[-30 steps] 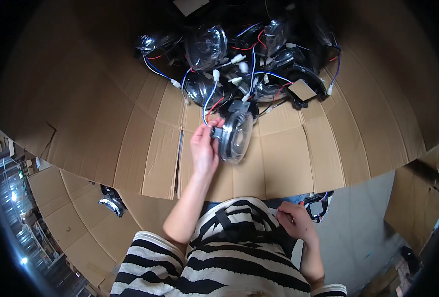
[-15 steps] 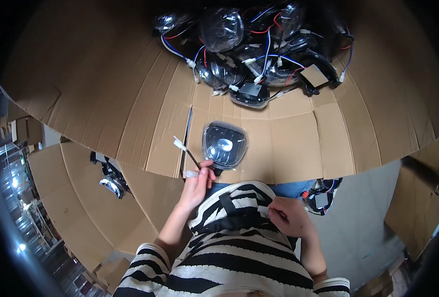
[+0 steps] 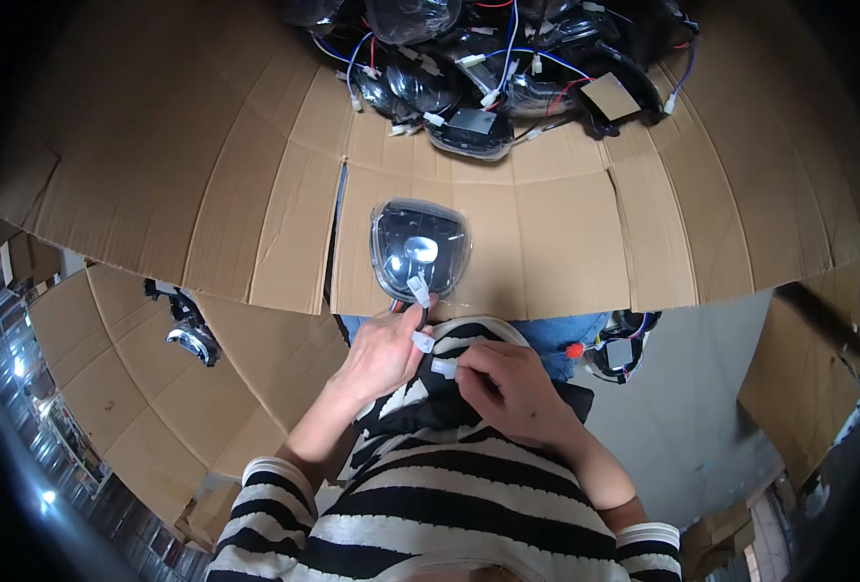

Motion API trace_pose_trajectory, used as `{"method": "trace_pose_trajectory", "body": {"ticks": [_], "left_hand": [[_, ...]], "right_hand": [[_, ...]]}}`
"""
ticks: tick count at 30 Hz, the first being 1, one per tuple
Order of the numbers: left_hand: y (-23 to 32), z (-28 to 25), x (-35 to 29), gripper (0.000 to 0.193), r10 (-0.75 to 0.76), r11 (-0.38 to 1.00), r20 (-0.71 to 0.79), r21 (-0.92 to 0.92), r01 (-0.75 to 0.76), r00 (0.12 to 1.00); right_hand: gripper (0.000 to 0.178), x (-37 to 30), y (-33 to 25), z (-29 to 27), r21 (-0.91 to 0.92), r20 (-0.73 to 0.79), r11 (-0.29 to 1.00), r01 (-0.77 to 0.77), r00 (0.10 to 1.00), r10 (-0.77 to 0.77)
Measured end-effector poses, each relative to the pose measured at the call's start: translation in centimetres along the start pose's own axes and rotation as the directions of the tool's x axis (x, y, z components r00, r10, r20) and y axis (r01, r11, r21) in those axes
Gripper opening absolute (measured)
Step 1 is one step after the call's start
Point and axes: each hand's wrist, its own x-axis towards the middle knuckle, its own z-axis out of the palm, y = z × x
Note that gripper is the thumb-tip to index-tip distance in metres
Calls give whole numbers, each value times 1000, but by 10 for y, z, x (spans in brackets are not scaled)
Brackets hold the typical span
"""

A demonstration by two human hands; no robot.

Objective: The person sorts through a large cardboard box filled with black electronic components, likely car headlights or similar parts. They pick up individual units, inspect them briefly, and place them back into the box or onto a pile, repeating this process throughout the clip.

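Note:
A lamp (image 3: 420, 250) with a clear lens, wrapped in clear plastic, lies on the cardboard in front of me. Just below it my left hand (image 3: 382, 359) is closed around its dark cable; the lamp's near edge is close to my fingertips. One white plug connector (image 3: 417, 288) sticks up beyond those fingers, over the lamp's lower edge. Another white connector (image 3: 423, 341) shows beside my left index finger. My right hand (image 3: 512, 390) pinches a separate white connector (image 3: 444, 368), which points toward the left hand, a small gap away. Its wire is hidden.
Plastic-wrapped lamps (image 3: 420, 87) with red, blue and white wires are heaped at the far side of the cardboard sheet (image 3: 556, 233). More lamp parts (image 3: 192, 330) lie in a carton at left. A wired unit (image 3: 620, 354) with a red connector sits below the sheet's near edge at right.
My right hand has moved left and forward, bringing its connector close to the left hand. The left hand has turned, so its cable end now points over the lamp. The view has shifted slightly.

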Motion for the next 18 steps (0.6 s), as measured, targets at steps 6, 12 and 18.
{"method": "trace_pose_trajectory", "body": {"ticks": [6,12,18], "left_hand": [[0,2,2,39,72,996,-35,48,-70,997],[3,3,0,49,110,982,20,152,-112,994],[-2,14,-3,42,57,990,-26,-131,-60,998]], "right_hand": [[7,3,8,4,-55,-56,997,-48,997,45],[9,1,15,9,-223,-138,974,-39,990,8],[5,-1,23,6,-70,-147,996,-50,988,40]]}}
